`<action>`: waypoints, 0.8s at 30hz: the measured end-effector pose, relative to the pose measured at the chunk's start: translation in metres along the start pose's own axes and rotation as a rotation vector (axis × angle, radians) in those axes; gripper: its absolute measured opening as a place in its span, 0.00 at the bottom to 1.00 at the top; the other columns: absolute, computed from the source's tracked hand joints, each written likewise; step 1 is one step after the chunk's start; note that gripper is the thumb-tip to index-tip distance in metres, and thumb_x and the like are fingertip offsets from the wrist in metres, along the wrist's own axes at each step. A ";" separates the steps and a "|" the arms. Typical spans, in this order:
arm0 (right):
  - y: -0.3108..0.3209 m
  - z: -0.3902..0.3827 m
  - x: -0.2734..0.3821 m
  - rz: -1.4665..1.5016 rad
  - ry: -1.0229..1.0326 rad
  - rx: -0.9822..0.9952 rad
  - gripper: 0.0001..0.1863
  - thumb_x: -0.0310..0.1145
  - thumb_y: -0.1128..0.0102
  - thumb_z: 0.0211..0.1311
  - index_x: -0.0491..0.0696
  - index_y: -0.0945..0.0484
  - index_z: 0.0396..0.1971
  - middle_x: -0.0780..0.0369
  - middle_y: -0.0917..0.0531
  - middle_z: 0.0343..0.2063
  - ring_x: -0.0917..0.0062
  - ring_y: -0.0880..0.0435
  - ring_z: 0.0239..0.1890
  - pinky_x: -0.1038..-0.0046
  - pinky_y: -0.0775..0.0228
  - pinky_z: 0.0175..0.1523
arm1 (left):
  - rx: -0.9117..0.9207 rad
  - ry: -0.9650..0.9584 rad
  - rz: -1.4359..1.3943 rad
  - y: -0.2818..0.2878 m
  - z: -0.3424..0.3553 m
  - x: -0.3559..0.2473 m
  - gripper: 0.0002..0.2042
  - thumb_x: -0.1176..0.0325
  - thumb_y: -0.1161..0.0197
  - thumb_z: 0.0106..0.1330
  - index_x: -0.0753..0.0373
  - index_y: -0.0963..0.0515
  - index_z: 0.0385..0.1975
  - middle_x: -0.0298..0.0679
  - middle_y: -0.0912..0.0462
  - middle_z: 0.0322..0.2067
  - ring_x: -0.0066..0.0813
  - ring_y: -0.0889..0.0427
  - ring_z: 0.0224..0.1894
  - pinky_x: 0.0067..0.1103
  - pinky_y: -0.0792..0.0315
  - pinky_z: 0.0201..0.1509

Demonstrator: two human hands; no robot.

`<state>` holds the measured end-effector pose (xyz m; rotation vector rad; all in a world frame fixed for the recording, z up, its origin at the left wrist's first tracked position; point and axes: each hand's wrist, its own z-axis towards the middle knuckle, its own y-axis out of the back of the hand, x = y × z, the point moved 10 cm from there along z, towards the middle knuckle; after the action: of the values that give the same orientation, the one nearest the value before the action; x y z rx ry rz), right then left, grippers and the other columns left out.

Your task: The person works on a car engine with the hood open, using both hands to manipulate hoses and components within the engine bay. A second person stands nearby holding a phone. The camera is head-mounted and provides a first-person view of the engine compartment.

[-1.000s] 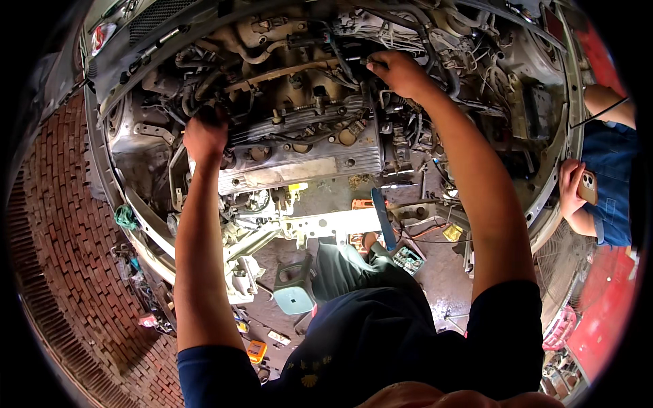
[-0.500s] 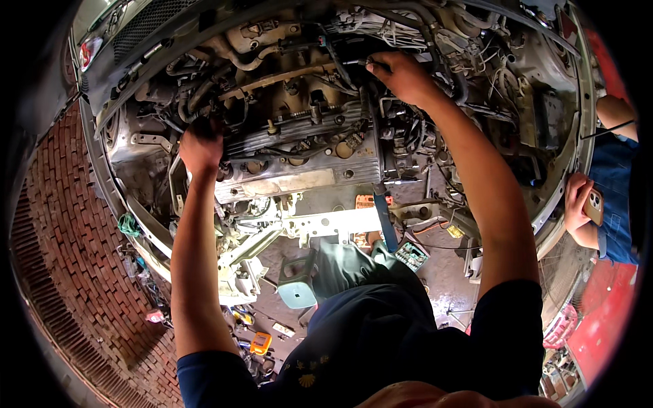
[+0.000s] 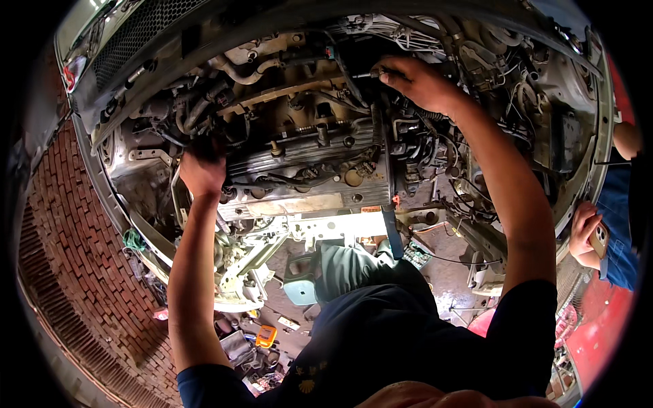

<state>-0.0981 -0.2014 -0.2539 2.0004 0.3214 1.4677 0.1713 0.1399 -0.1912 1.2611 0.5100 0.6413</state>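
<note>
An engine with a ribbed metal cover (image 3: 309, 163) lies in an open car engine bay in front of me. My left hand (image 3: 202, 170) is at the engine's left end, next to dark hoses (image 3: 194, 115); deep shadow hides its fingers. My right hand (image 3: 416, 83) is past the engine's far right corner, palm down. Its fingers close around a slim tool with a thin metal shaft (image 3: 366, 76), whose exact kind I cannot make out. The shaft points left toward a black cable (image 3: 347, 75) near the brown metal rail (image 3: 286, 94).
Bundled wiring (image 3: 401, 30) and hoses crowd the back. A pale crossbeam (image 3: 326, 228) crosses in front of my legs. On the floor are a light blue stool (image 3: 300, 291), a tool case (image 3: 416, 255) and an orange device (image 3: 266, 336). At right, another person's hand (image 3: 585, 228) holds a phone (image 3: 598, 239).
The view has shifted slightly, so the engine sits a little lower. My right hand stays at the far right corner with the slim tool; more of its shaft shows. My left hand remains at the engine's left end.
</note>
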 end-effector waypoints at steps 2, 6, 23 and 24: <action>0.001 0.002 -0.001 -0.075 0.042 -0.047 0.22 0.46 0.44 0.78 0.47 0.22 0.60 0.54 0.15 0.51 0.63 0.17 0.55 0.64 0.27 0.61 | -0.009 -0.012 -0.003 0.002 0.002 -0.002 0.15 0.54 0.37 0.69 0.58 0.19 0.26 0.48 0.14 0.29 0.58 0.16 0.32 0.46 0.23 0.34; -0.006 0.001 0.009 -0.232 0.095 -0.093 0.17 0.44 0.44 0.77 0.45 0.21 0.50 0.52 0.16 0.35 0.56 0.15 0.40 0.58 0.25 0.46 | 0.021 0.009 -0.045 0.002 0.002 -0.004 0.13 0.55 0.36 0.68 0.57 0.18 0.27 0.48 0.14 0.28 0.58 0.15 0.32 0.45 0.22 0.34; -0.003 0.005 0.031 -0.405 0.425 -0.183 0.19 0.37 0.36 0.70 0.45 0.25 0.55 0.51 0.21 0.21 0.54 0.19 0.25 0.55 0.28 0.32 | -0.137 -0.172 -0.065 0.016 0.001 -0.022 0.12 0.59 0.34 0.69 0.57 0.20 0.25 0.46 0.17 0.25 0.55 0.18 0.27 0.42 0.26 0.27; -0.007 0.006 0.032 -0.411 0.348 -0.125 0.18 0.36 0.36 0.70 0.44 0.25 0.54 0.51 0.21 0.20 0.54 0.19 0.25 0.55 0.29 0.32 | -0.134 -0.167 -0.064 0.016 0.000 -0.023 0.12 0.59 0.34 0.69 0.57 0.20 0.25 0.46 0.17 0.25 0.55 0.18 0.27 0.42 0.26 0.27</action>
<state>-0.0801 -0.1816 -0.2349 1.4657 0.7221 1.5134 0.1524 0.1270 -0.1754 1.1554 0.3619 0.5026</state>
